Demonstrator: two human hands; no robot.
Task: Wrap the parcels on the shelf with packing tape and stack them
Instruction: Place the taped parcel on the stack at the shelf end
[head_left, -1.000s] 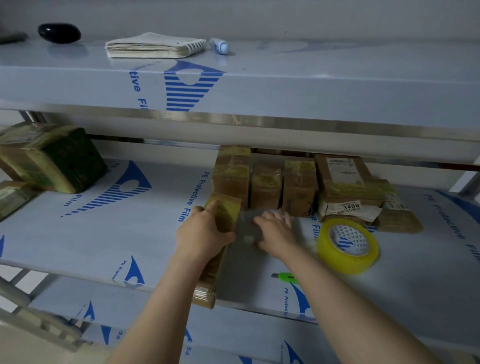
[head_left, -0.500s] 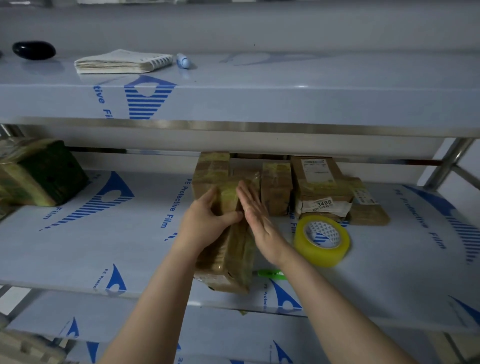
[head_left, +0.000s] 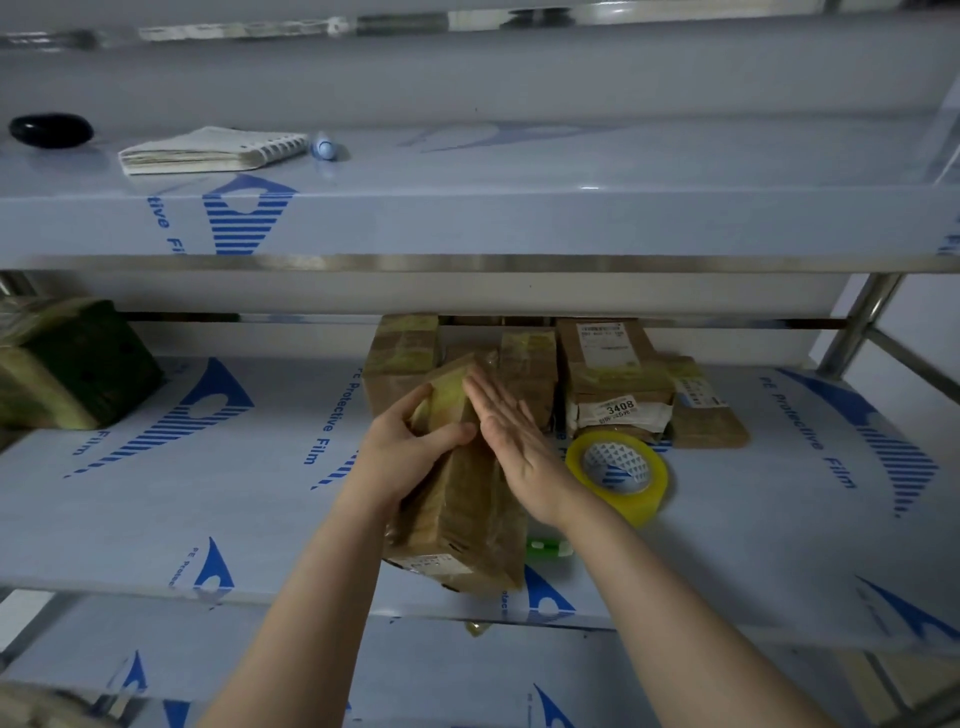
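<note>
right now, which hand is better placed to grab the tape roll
Right. The right hand lies flat and open against the parcel, holding nothing, with the tape roll just beside its wrist. The left hand grips the parcel, steadying it.

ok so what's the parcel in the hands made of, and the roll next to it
Parcel: looks like brown cardboard under glossy clear tape; matte tan faces, shiny yellowish bands. Roll: likely clear plastic packing tape, yellowish and see-through, on a printed, probably cardboard core.
</note>
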